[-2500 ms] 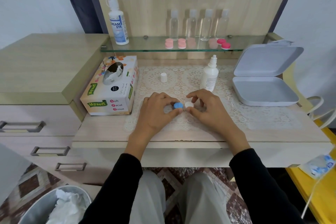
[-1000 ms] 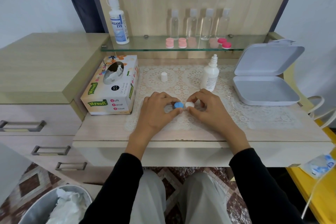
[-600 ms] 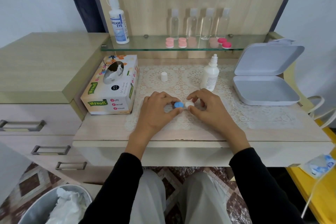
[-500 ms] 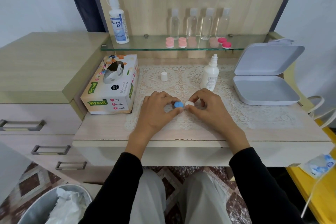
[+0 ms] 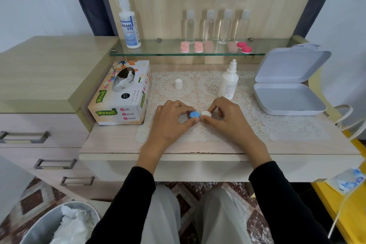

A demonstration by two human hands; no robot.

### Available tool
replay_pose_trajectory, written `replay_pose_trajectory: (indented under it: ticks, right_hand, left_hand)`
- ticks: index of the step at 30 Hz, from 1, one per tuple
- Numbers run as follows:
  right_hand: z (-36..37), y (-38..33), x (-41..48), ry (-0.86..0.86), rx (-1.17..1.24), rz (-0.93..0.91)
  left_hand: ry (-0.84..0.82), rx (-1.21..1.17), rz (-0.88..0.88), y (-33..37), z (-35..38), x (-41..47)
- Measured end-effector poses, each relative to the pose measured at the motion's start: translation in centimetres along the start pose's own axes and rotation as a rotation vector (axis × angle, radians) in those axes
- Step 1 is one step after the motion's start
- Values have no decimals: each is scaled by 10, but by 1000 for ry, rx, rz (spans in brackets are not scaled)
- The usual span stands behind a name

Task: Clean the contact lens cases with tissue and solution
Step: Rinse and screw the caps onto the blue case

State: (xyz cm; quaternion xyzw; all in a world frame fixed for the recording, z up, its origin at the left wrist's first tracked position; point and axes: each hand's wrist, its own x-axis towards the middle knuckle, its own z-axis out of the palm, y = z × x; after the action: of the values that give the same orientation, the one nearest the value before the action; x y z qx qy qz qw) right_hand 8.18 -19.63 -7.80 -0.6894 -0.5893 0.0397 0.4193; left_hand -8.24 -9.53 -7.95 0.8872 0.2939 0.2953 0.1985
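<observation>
Just right of the tissue box [image 5: 120, 93], contact lens case [image 5: 199, 114] pinched at its blue cap [image 5: 193, 114] by left hand [image 5: 170, 123], white cap [image 5: 206, 113] by right hand [image 5: 227, 120]; grips barely shifted from moments ago, likely mid-twist on the caps

surface: wooden desk [image 5: 111, 140] | covering: lace mat [image 5: 277, 128] | left: tissue box [image 5: 122, 95] | on mat: white cap [image 5: 178, 84], uncapped dropper bottle [image 5: 228, 83] | right: open grey box [image 5: 287, 99]

My left hand [image 5: 170, 123] and right hand [image 5: 227, 121] cover most of the lens case [image 5: 195, 114]; I can't read the bottle [image 5: 228, 83] label, and the bin [image 5: 39, 227] is cut off below
</observation>
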Motion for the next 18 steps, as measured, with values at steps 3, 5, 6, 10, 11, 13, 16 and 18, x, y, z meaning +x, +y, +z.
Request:
replay_pose_trajectory:
  ticks: [3, 5, 6, 10, 11, 13, 16, 18]
  right_hand:
    - [0, 0, 1, 7, -1, -5]
    - [0, 0, 1, 2, 0, -22]
    - [0, 1, 1, -6, -2, -28]
    - [-1, 1, 1, -17, 3, -17]
    - [-1, 0, 1, -6, 8, -11]
    - [-1, -1, 0, 15, 8, -2]
    - [-1, -2, 1, 20, -10, -12]
    - [-1, -2, 1, 4, -19, -28]
  left_hand:
    - [3, -8, 5, 0, 0, 0]
    - [9, -15, 6, 0, 0, -1]
    - [10, -18, 7, 1, 0, -1]
    - [11, -33, 3, 1, -1, -1]
    - [9, -29, 1, 1, -1, -1]
    - [4, -19, -2, 1, -1, -1]
    - [8, -21, -2, 1, -1, -1]
    - [15, -25, 0, 1, -1, -1]
